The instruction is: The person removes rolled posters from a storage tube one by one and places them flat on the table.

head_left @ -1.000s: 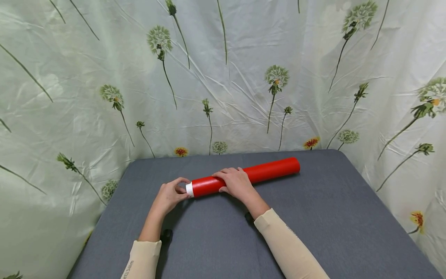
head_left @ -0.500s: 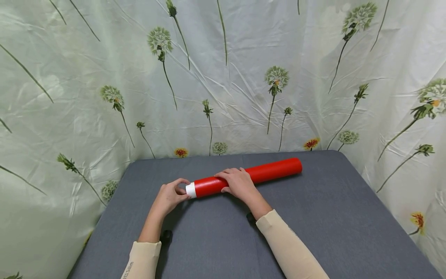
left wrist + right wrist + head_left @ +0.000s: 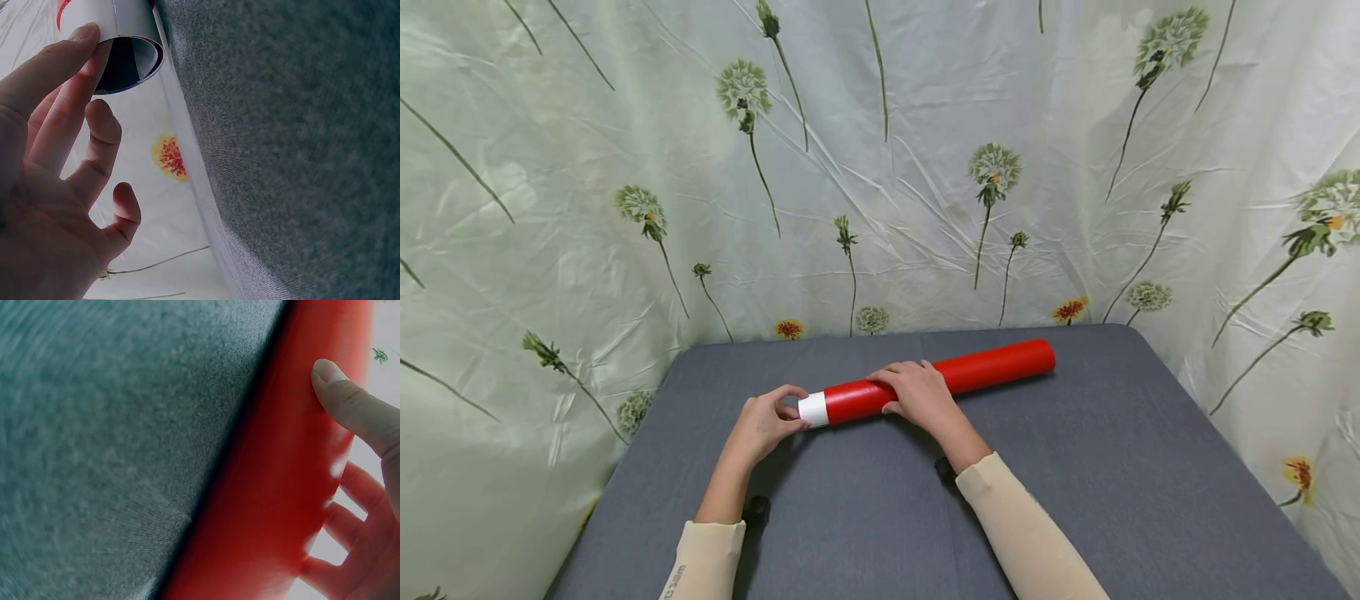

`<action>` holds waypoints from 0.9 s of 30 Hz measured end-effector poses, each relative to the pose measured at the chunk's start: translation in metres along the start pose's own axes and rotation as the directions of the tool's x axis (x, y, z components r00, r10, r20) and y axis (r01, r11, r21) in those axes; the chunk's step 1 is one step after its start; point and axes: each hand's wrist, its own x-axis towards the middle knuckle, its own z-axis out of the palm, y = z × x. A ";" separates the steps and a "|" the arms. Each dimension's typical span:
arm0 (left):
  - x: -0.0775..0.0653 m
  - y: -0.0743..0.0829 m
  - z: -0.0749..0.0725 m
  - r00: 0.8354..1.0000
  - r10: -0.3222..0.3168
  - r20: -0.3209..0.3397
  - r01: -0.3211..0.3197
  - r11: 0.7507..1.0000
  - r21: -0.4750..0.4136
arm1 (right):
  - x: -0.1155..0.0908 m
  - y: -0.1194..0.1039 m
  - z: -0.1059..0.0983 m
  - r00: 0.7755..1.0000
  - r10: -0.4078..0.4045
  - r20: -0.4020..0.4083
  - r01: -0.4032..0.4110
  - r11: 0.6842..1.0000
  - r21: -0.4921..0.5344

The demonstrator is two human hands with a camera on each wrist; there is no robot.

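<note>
A long red tube [image 3: 996,367] lies slanted across the table, its right end farther back. From its left end sticks out a short length of a white rolled sheet [image 3: 813,409]. My left hand [image 3: 766,421] pinches the edge of that roll between thumb and fingers. In the left wrist view, the roll's open end shows a dark inside and overlapping layers, while the other fingers curl loosely below. My right hand [image 3: 921,396] grips the tube from above near its middle; in the right wrist view the thumb [image 3: 350,403] presses one side and the fingers reach round the other.
The grey cloth-covered table [image 3: 865,517] has rounded back corners. Right behind it hangs a pale curtain [image 3: 917,208] printed with dandelions, which also runs along both sides. A small dark device [image 3: 757,510] sits at the left wrist.
The red tube has slid slightly to the right together with my right hand. More of the white roll shows at its left end. My left hand has stayed almost in place.
</note>
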 end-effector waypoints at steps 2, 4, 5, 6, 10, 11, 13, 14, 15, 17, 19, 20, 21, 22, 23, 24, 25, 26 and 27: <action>0.000 0.000 0.000 1.000 -0.006 0.006 0.006 1.000 -0.005 | -0.001 0.001 0.000 1.000 0.006 0.003 -0.006 1.000 0.003; 0.001 0.000 0.000 1.000 -0.007 0.009 0.007 1.000 -0.006 | -0.001 0.003 0.000 1.000 0.011 0.003 -0.011 1.000 0.003; 0.001 0.000 0.000 1.000 -0.007 0.011 0.007 1.000 -0.005 | -0.002 0.003 0.000 1.000 0.014 0.001 -0.014 1.000 0.002; 0.001 0.000 -0.001 1.000 -0.007 0.012 0.007 1.000 -0.002 | -0.002 0.004 0.000 1.000 0.017 0.001 -0.017 1.000 -0.001; 0.000 0.000 -0.001 1.000 -0.008 0.016 0.008 1.000 0.003 | -0.004 0.004 -0.001 1.000 0.022 -0.002 -0.022 1.000 -0.006; -0.001 0.000 -0.002 1.000 -0.008 0.017 0.008 1.000 0.005 | -0.004 0.004 -0.002 1.000 0.022 -0.001 -0.022 1.000 -0.005; -0.002 0.000 -0.002 1.000 -0.005 0.019 0.005 1.000 0.009 | -0.005 0.004 -0.003 1.000 0.020 0.000 -0.020 1.000 0.001; -0.002 0.000 -0.003 1.000 0.000 0.019 0.000 1.000 0.010 | -0.005 0.004 -0.003 1.000 0.018 0.000 -0.018 1.000 0.003; -0.003 0.000 -0.003 1.000 0.005 0.020 -0.005 1.000 0.011 | -0.005 0.004 -0.003 1.000 0.018 0.001 -0.018 1.000 0.003; -0.003 0.001 -0.004 1.000 0.014 0.021 -0.015 1.000 0.012 | -0.005 0.004 -0.003 1.000 0.020 0.004 -0.020 1.000 -0.001; -0.002 0.001 -0.004 1.000 0.018 0.020 -0.019 1.000 0.009 | -0.005 0.004 -0.003 1.000 0.022 0.005 -0.022 1.000 -0.006; -0.002 0.001 -0.004 1.000 0.018 0.021 -0.018 1.000 0.008 | -0.004 0.004 -0.004 1.000 0.022 0.005 -0.022 1.000 -0.008; -0.002 0.001 -0.005 1.000 0.018 0.021 -0.018 1.000 0.008 | -0.004 0.005 -0.004 1.000 0.021 0.007 -0.021 1.000 -0.006; -0.002 0.001 -0.005 1.000 0.017 0.020 -0.017 1.000 0.008 | -0.004 0.005 -0.004 1.000 0.020 0.008 -0.020 1.000 -0.005; -0.001 0.001 -0.005 1.000 0.017 0.019 -0.017 1.000 0.010 | -0.004 0.005 -0.004 1.000 0.020 0.010 -0.020 1.000 -0.002; -0.001 0.001 -0.005 1.000 0.017 0.019 -0.017 1.000 0.012 | -0.004 0.005 -0.004 1.000 0.020 0.011 -0.020 1.000 0.001; -0.001 0.000 -0.005 1.000 0.017 0.018 -0.017 1.000 0.014 | -0.004 0.006 -0.004 1.000 0.021 0.012 -0.021 1.000 0.002; -0.001 0.000 -0.005 1.000 0.017 0.017 -0.017 1.000 0.017 | -0.003 0.006 -0.004 1.000 0.022 0.012 -0.022 1.000 0.003; -0.001 -0.001 -0.006 1.000 0.017 0.016 -0.017 1.000 0.018 | -0.003 0.007 -0.003 1.000 0.023 0.012 -0.023 1.000 0.004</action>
